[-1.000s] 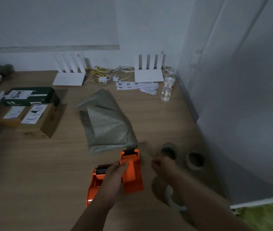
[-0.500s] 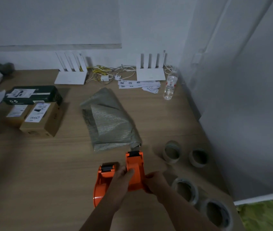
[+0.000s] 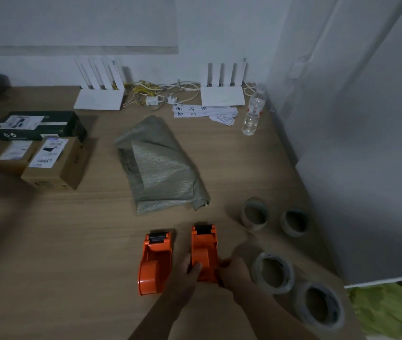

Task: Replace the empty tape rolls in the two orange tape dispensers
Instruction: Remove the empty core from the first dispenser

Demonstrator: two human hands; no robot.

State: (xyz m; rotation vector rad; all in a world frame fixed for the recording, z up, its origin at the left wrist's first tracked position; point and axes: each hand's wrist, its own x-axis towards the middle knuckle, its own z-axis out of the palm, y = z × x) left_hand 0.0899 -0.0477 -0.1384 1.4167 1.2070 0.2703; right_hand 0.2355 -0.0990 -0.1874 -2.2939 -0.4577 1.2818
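Two hands on one orange dispenser, near edge of the bench (image 3: 47,241).

I see the grey woven bag (image 3: 163,168) mid-bench; two full tape rolls (image 3: 272,272) and two bare cores (image 3: 255,213) lie to the right. Both dispensers are glossy orange with black front rollers: the left dispenser (image 3: 155,263) lies untouched, while my left hand (image 3: 182,278) and right hand (image 3: 234,273) clasp the right dispenser (image 3: 204,249) at its rear.

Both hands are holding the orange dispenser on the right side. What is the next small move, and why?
Probably open the right dispenser or lift it off the table to reach its core. Both the left hand and the right hand already grip its near end, the left dispenser lies untouched beside it, and two fuller tape rolls wait to the right.
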